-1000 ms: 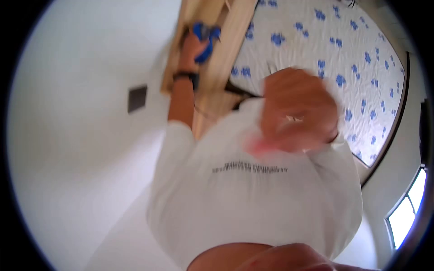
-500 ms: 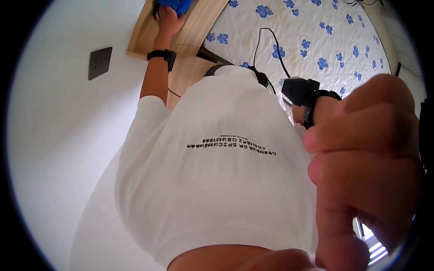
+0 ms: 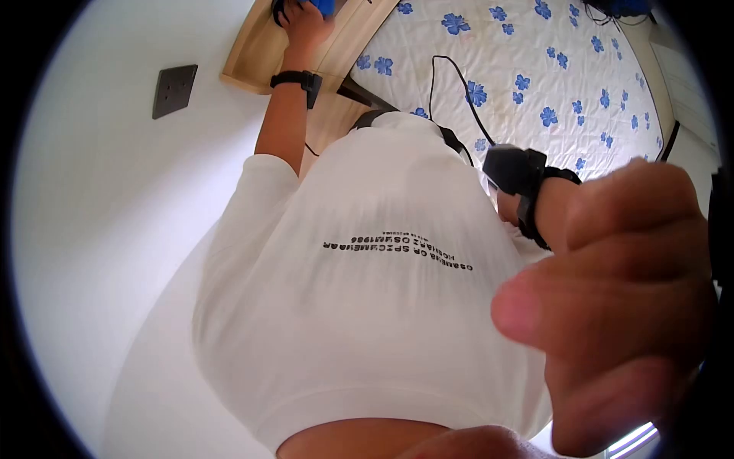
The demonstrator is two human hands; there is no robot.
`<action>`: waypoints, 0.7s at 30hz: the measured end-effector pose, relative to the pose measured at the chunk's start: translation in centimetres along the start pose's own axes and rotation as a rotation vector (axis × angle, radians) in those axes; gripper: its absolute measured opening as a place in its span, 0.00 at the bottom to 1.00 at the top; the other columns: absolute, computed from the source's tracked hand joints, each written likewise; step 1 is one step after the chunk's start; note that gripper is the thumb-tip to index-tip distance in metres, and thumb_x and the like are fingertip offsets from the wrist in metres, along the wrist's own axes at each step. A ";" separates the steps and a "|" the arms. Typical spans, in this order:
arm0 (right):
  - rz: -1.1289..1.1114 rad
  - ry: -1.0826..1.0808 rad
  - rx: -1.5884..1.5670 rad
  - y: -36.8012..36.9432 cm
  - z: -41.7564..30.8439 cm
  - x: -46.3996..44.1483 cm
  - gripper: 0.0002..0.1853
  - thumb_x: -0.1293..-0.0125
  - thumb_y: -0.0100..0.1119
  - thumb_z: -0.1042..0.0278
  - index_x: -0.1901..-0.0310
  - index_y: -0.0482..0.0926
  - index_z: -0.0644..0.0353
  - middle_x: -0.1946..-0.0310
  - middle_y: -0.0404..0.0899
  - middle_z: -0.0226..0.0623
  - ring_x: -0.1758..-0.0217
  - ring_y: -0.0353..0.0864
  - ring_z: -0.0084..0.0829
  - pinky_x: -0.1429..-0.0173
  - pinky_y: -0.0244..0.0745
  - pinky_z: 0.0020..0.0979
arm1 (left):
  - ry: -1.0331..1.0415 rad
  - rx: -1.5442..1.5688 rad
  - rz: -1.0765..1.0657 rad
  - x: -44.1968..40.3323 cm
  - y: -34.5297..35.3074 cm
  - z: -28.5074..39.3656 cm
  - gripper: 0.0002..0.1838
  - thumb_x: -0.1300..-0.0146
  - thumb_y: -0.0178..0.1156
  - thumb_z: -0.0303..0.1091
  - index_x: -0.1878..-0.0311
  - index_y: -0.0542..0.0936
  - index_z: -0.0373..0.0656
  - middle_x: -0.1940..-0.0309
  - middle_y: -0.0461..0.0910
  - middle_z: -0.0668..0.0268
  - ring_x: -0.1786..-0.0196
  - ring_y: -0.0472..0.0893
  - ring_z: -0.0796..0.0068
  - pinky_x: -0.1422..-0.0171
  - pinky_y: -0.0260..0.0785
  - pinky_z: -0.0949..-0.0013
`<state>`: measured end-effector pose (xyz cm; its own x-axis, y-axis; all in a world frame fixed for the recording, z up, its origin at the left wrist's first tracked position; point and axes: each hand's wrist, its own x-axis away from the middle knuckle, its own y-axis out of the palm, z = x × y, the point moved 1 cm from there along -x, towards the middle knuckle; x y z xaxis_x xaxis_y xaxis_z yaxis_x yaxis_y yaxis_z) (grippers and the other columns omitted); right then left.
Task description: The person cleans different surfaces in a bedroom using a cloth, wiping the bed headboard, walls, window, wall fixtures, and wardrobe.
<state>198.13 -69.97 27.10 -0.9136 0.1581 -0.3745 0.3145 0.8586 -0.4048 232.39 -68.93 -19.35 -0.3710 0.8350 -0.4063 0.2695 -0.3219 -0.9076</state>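
At the upper left, my left hand [image 3: 310, 27] reaches down to a wooden bedside surface. Its fingers are curled on a bright blue item [image 3: 325, 6] with black parts, mostly cut off by the frame's top edge, so its kind is unclear. My right hand [image 3: 612, 298] is large and close to the camera at the right, its fingers bent and closed; whatever they may hold is hidden. Both wrists wear black straps with a small device, one on the left wrist [image 3: 312, 88] and a blockier one on the right wrist [image 3: 514, 170].
A mattress [image 3: 497, 69] with blue flowers on white lies ahead, beside wooden furniture [image 3: 252, 61]. A black cable [image 3: 466, 84] loops over the mattress towards the right wrist. On the white wall at left is a dark socket plate [image 3: 174, 92]. My white T-shirt [image 3: 382, 321] fills the middle.
The view has shifted slightly, with the left hand and blue item now higher and further right. My right hand has turned, its fingers bending differently near the camera.
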 end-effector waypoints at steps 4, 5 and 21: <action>0.014 0.007 0.001 -0.5 0.2 0.6 0.15 0.30 0.60 0.49 0.68 0.80 0.51 0.67 0.76 0.30 0.69 0.62 0.24 0.69 0.62 0.24 | -0.114 0.461 -0.203 -0.2 -2.8 -0.7 0.51 0.40 0.63 0.52 0.25 0.47 0.32 0.25 0.50 0.37 0.22 0.50 0.40 0.22 0.37 0.34; 0.010 0.017 -0.003 -0.5 -0.3 0.9 0.15 0.30 0.60 0.49 0.68 0.80 0.51 0.67 0.76 0.30 0.69 0.62 0.24 0.69 0.62 0.24 | -0.092 0.387 -0.220 0.5 -2.5 -1.5 0.48 0.43 0.64 0.48 0.29 0.52 0.30 0.28 0.55 0.37 0.25 0.54 0.38 0.24 0.43 0.33; -0.140 0.183 -0.056 -1.4 -1.3 0.8 0.15 0.29 0.59 0.50 0.68 0.82 0.50 0.68 0.75 0.29 0.69 0.61 0.23 0.69 0.61 0.24 | -0.116 0.248 -0.208 -0.3 -2.7 -0.7 0.35 0.45 0.65 0.39 0.39 0.62 0.29 0.40 0.68 0.37 0.32 0.62 0.36 0.36 0.54 0.28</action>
<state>196.61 -70.43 28.47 -0.9804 0.1170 -0.1583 0.1713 0.9035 -0.3929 232.38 -67.99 -16.76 -0.4981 0.8423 -0.2060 -0.0412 -0.2603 -0.9647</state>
